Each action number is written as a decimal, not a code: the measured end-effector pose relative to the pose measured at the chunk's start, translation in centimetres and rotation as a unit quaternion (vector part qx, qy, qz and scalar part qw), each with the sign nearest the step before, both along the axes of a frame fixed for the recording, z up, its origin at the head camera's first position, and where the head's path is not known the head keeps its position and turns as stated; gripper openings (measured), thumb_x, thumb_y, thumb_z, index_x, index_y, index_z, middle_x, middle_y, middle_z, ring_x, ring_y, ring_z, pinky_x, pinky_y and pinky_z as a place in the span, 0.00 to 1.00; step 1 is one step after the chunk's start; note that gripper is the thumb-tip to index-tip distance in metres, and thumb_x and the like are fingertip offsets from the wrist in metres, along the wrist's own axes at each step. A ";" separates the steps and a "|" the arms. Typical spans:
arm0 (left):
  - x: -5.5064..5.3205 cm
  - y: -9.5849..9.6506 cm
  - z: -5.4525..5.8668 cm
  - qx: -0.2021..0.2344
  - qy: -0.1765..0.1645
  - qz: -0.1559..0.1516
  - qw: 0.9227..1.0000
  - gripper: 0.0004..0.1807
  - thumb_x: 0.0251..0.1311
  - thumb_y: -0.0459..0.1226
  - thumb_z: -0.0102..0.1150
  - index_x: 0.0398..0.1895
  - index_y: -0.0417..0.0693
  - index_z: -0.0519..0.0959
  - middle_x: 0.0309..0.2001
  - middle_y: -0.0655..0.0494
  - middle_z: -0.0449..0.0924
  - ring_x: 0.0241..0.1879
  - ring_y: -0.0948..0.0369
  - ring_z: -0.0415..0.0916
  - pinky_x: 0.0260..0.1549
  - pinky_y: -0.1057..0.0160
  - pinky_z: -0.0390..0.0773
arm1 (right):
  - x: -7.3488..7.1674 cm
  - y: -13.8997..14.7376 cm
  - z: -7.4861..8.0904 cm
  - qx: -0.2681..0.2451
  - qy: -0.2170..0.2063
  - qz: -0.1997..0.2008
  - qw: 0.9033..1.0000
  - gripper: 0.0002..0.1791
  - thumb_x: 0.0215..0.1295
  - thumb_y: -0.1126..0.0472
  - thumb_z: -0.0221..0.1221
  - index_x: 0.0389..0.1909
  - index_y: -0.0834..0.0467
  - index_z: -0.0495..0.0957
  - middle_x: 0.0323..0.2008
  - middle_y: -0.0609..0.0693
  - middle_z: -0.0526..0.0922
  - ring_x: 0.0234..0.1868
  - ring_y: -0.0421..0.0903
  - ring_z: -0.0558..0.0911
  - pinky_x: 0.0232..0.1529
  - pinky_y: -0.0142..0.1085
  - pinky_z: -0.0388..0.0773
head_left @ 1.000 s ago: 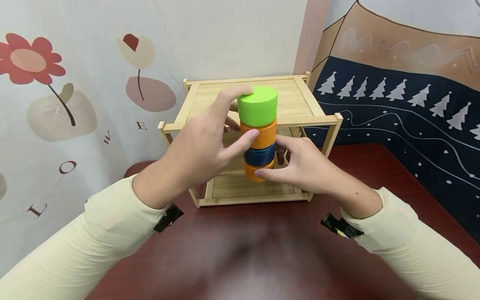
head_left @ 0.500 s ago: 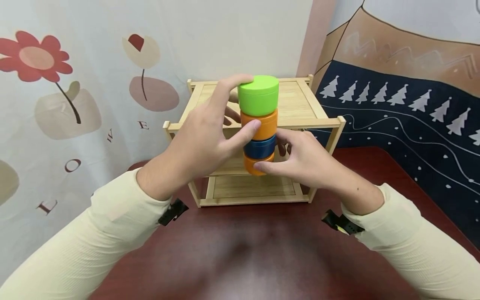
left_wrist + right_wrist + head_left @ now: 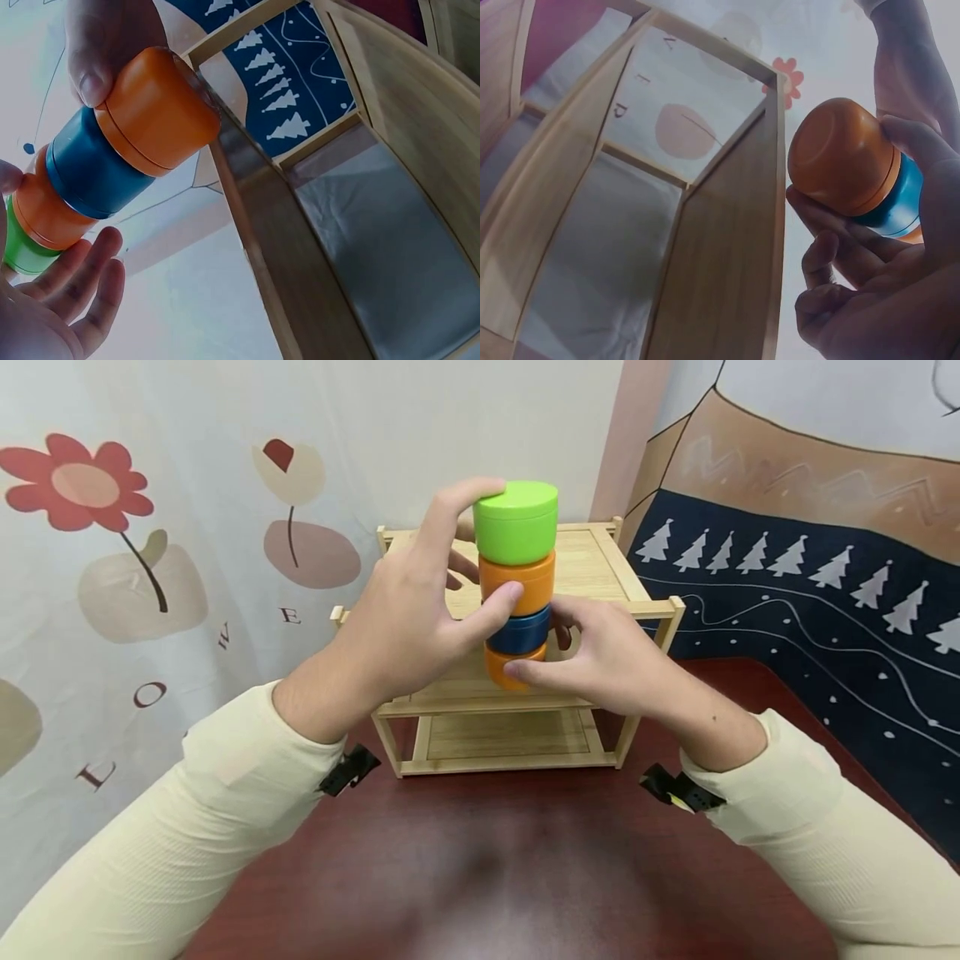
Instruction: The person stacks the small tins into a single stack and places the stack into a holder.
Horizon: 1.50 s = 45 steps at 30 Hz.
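Four round lidded containers stand in one upright stack, held in the air in front of the wooden rack. From the top come a bright green container (image 3: 517,531), an orange container (image 3: 534,583), a dark blue container (image 3: 521,633) and a second orange container (image 3: 157,112). My left hand (image 3: 405,606) grips the upper part, its index finger on the green lid's edge and its thumb on the upper orange one. Low on the stack, my right hand (image 3: 618,656) holds the bottom orange container, thumb in front and fingers behind. The far sides are hidden in the head view.
A light wooden rack (image 3: 652,608) with several shelves stands on the dark red table (image 3: 487,860) just behind the stack. Printed cloth (image 3: 420,435) hangs behind it, and a dark blue tree-patterned part (image 3: 795,635) runs along the right.
Both hands have lifted the stack higher, so that its green top now stands above the rack's top in the head view. The grip looks the same throughout.
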<state>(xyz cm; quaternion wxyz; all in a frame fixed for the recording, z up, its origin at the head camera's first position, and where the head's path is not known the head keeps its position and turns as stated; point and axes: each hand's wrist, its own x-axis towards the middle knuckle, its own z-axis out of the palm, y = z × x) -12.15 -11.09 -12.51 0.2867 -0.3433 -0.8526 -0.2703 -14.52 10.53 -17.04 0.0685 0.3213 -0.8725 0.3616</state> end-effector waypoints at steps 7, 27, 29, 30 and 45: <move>-0.5 0.3 0.5 0.004 -0.014 0.011 1.000 0.36 0.66 0.48 0.58 0.72 0.53 0.55 0.52 0.51 0.78 0.40 0.61 0.83 0.45 0.62 0.79 | -0.7 -0.1 0.5 -0.014 -0.014 0.005 1.000 0.29 0.58 0.47 0.71 0.59 0.53 0.76 0.44 0.46 0.85 0.40 0.46 0.78 0.39 0.42 0.73; -1.9 0.8 1.6 0.010 -0.020 0.040 0.999 0.37 0.66 0.52 0.57 0.73 0.58 0.53 0.51 0.54 0.78 0.39 0.62 0.81 0.45 0.64 0.78 | -2.3 -0.6 1.6 -0.016 0.008 -0.016 1.000 0.26 0.57 0.45 0.70 0.54 0.52 0.78 0.37 0.47 0.83 0.34 0.46 0.74 0.32 0.41 0.70; -2.1 0.8 1.6 0.013 -0.021 0.040 0.999 0.37 0.66 0.52 0.57 0.74 0.57 0.53 0.51 0.54 0.78 0.39 0.63 0.81 0.45 0.65 0.78 | -2.5 -0.7 1.7 -0.015 0.010 -0.017 1.000 0.26 0.57 0.44 0.70 0.53 0.52 0.79 0.36 0.47 0.83 0.34 0.46 0.74 0.32 0.40 0.70; -2.3 0.8 1.7 0.015 -0.022 0.040 0.999 0.37 0.66 0.52 0.57 0.74 0.57 0.53 0.51 0.54 0.78 0.39 0.63 0.81 0.45 0.65 0.78 | -2.6 -0.7 1.8 -0.015 0.012 -0.015 1.000 0.26 0.57 0.44 0.70 0.52 0.52 0.79 0.36 0.47 0.83 0.34 0.46 0.74 0.32 0.40 0.70; -3.5 0.8 2.1 0.017 -0.031 0.056 0.998 0.36 0.66 0.51 0.56 0.74 0.60 0.53 0.50 0.54 0.77 0.39 0.63 0.81 0.45 0.64 0.78 | -4.2 -1.2 2.4 -0.002 0.011 -0.020 1.000 0.28 0.59 0.44 0.69 0.56 0.54 0.77 0.41 0.46 0.85 0.35 0.46 0.76 0.35 0.40 0.71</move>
